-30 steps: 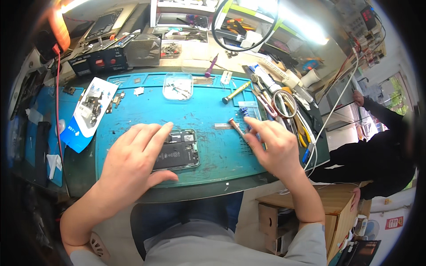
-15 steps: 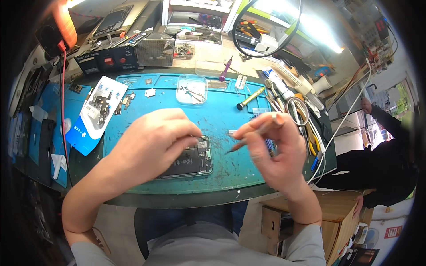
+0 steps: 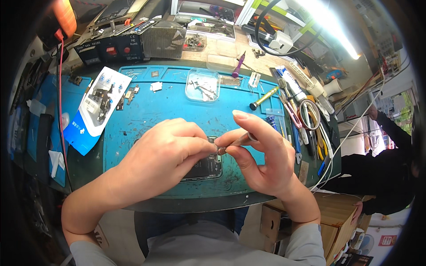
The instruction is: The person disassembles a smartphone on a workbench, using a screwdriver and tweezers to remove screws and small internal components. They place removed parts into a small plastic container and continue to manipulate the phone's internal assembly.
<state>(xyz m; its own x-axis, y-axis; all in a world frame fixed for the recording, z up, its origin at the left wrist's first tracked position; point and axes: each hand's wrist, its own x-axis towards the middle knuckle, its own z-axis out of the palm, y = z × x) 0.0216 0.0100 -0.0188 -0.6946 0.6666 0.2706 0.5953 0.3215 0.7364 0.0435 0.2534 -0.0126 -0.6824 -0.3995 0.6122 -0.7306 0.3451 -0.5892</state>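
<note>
An opened phone [image 3: 202,170], its black battery and inner parts bare, lies on the blue work mat [image 3: 146,108], partly hidden under my hands. Over its upper right corner my left hand [image 3: 171,148] is closed in a pinch; whatever sits between the fingertips is too small or hidden to make out. Thumb and fingers of my right hand [image 3: 266,157] grip a slim tapered metal tool [image 3: 244,140]. Its narrow end points down-left and meets my left fingertips, and its wider end rests near my index finger.
A clear tray [image 3: 203,85] of small parts sits at the back of the mat, near a yellow-green screwdriver [image 3: 264,98] and a purple screwdriver [image 3: 238,64]. Pliers [image 3: 320,146] and other tools crowd the right. Left stands a blue-white package [image 3: 97,108]. Another person [image 3: 377,173] is at far right.
My right hand has moved left and brought the tool to my left fingertips. My left hand has shifted slightly right over the phone. The whole view has shifted a little.
</note>
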